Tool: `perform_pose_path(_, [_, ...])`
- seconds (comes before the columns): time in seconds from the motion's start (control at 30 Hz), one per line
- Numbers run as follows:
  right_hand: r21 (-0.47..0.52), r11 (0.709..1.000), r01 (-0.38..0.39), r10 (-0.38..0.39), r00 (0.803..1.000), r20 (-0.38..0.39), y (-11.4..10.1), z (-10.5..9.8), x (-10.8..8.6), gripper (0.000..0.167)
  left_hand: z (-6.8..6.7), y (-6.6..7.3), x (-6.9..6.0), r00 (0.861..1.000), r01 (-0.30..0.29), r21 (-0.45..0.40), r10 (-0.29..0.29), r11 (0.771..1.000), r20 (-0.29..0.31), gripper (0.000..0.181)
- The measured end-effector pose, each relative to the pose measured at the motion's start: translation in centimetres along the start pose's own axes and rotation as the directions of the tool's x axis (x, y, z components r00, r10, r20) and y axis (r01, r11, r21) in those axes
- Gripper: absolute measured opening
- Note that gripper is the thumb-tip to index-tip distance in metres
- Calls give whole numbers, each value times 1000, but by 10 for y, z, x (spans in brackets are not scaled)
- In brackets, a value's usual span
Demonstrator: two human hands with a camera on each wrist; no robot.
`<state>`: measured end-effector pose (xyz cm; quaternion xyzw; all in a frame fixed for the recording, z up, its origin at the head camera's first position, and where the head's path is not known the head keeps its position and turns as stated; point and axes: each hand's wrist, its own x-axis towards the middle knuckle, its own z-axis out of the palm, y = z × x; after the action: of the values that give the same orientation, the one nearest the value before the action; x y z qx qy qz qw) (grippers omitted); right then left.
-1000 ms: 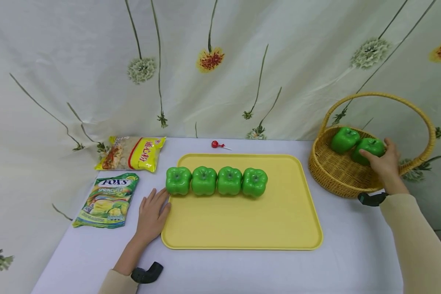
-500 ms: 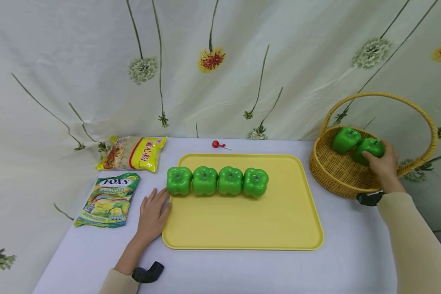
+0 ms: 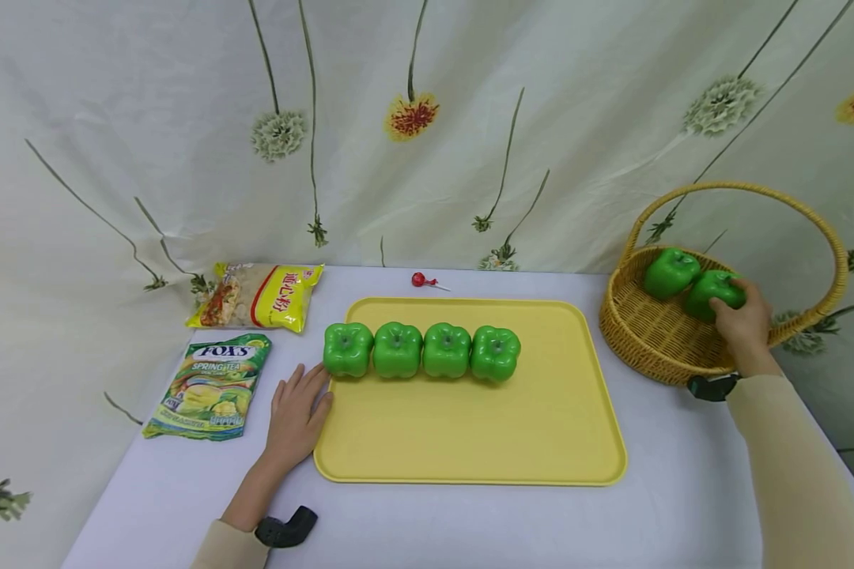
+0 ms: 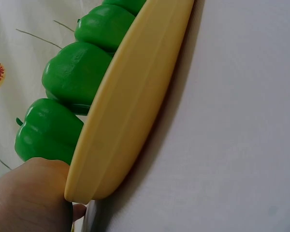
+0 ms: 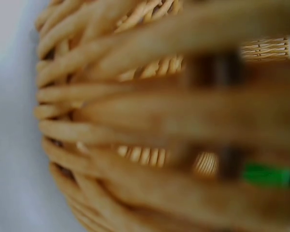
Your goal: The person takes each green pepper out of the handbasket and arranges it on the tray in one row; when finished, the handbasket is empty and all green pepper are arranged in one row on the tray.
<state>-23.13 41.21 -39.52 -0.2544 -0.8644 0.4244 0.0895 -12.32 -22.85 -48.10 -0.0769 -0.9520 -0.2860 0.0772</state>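
I record the row of green peppers (image 3: 398, 350) as smooth, glossy and plastic-like, with bright highlights; the peppers in the basket (image 3: 672, 273) show the same finish. The yellow tray (image 3: 470, 435) reads to me as smooth moulded plastic, satin to matt. The basket (image 3: 633, 348) is woven, wicker-like strand, ridged and rough, with slight sheen; my right wrist view of it is partly blurred. Backdrop (image 3: 206, 95): printed cloth, creased, faintly lustrous. Table surface (image 3: 683, 450): matt, cloth-like, finely textured. Yellow bag (image 3: 285, 299) and green packet (image 3: 209, 387): shiny, crinkled plastic film. Sleeves (image 3: 790, 458): matt, soft-looking cloth.
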Motion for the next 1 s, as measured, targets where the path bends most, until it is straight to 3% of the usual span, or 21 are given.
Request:
perform_pose_path(0.67, [-7, 1000, -29, 29, 999, -43, -1, 0, -5, 59, 1, 0, -1, 1000, -2, 2, 2, 1000, 3, 46])
perform_pose_path(1.0, [-51, 998, 33, -36, 997, -62, -13, -8, -19, 58, 0, 1, 1, 1000, 7, 0, -7, 1000, 13, 47])
